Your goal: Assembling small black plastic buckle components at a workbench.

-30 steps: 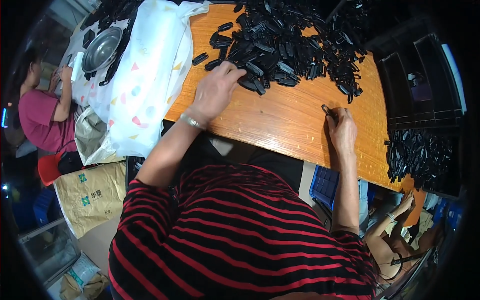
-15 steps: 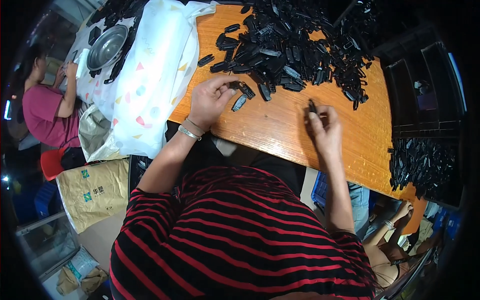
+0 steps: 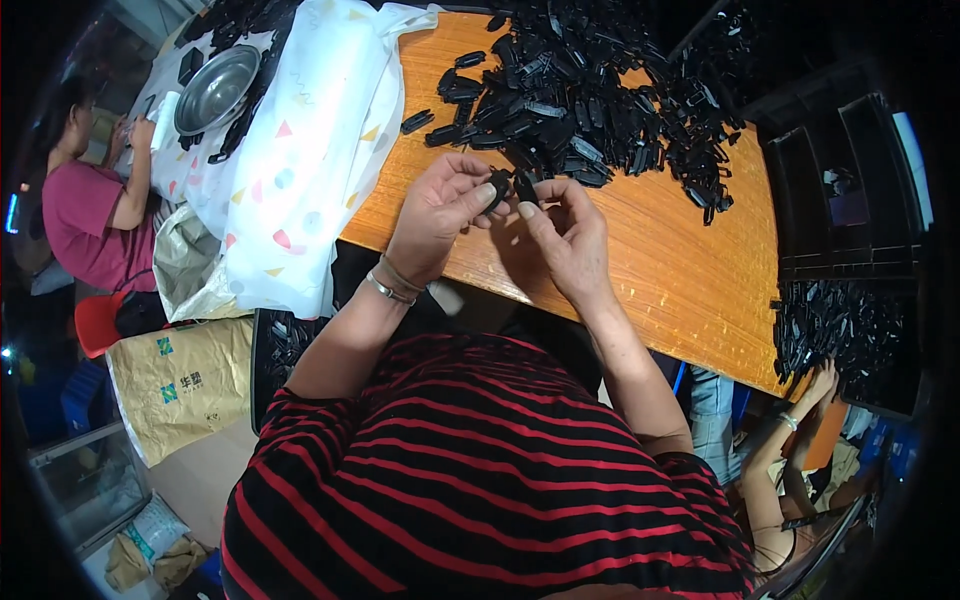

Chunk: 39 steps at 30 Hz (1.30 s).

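Close together over the near part of the wooden table (image 3: 640, 270), both of my hands hold small black plastic parts. My left hand (image 3: 440, 210) pinches one black plastic part (image 3: 497, 190) between thumb and fingers. Another, narrow black plastic part (image 3: 524, 187) stands upright in the pinch of my right hand (image 3: 575, 240). The two parts are side by side; whether they touch I cannot tell. Just beyond my hands lies a large loose pile of similar black parts (image 3: 560, 95), spread toward the far edge.
A patterned white plastic sheet (image 3: 290, 160) covers the left surface, with a metal bowl (image 3: 216, 90) on it. A person in a magenta shirt (image 3: 100, 225) works there. At the lower right, another person's hands (image 3: 815, 390) reach by more black parts (image 3: 840, 330). A printed sack (image 3: 185, 390) stands at left.
My right hand has moved left with its part, up against my left hand. My left hand has shifted slightly right. The co-worker's hands at lower right have moved up toward the black parts.
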Motion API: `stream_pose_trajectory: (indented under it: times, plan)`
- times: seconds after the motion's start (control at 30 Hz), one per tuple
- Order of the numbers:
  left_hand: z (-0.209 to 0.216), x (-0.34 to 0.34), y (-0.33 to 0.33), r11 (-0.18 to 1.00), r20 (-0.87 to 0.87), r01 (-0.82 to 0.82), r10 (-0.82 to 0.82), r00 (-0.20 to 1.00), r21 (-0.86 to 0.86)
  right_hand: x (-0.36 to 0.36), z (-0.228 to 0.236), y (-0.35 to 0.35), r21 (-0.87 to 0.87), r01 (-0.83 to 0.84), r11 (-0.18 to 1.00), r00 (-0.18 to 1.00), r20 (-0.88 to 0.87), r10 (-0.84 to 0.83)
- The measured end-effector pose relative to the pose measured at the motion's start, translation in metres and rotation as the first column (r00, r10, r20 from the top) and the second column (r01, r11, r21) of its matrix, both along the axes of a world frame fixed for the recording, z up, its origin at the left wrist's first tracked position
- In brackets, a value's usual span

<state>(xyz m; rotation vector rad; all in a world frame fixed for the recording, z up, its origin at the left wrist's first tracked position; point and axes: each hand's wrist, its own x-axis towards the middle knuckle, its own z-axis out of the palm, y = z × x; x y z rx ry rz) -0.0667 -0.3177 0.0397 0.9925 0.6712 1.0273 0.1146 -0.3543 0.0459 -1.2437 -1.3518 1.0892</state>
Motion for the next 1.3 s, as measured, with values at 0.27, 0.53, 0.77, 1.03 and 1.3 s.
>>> stream_pose_trajectory:
  times: [0.27,0.53,0.77,1.03,1.3]
  plan:
    - [0.001,0.011,-0.01,0.997,-0.013,-0.011,0.01,1.0,-0.082,-0.011,-0.001,-0.004,0.072,0.04,0.997,0.999,-0.031,-0.038]
    - [-0.004,0.001,-0.01,0.971,0.085,0.126,-0.11,0.99,-0.201,-0.005,-0.003,-0.002,0.122,0.012,0.992,0.997,0.076,-0.021]
    - [-0.006,0.001,-0.005,0.993,0.056,0.014,-0.008,0.998,-0.116,-0.001,-0.001,-0.005,0.15,0.037,0.988,0.994,0.097,-0.052]
    - [-0.001,0.005,-0.011,0.998,-0.039,-0.056,0.056,0.998,0.001,-0.009,0.005,-0.006,0.275,0.016,0.961,0.968,0.238,-0.085]
    - [-0.004,0.006,-0.023,0.992,-0.203,-0.069,0.09,0.975,0.109,-0.013,0.004,-0.012,0.407,0.002,0.913,0.898,0.402,-0.181]
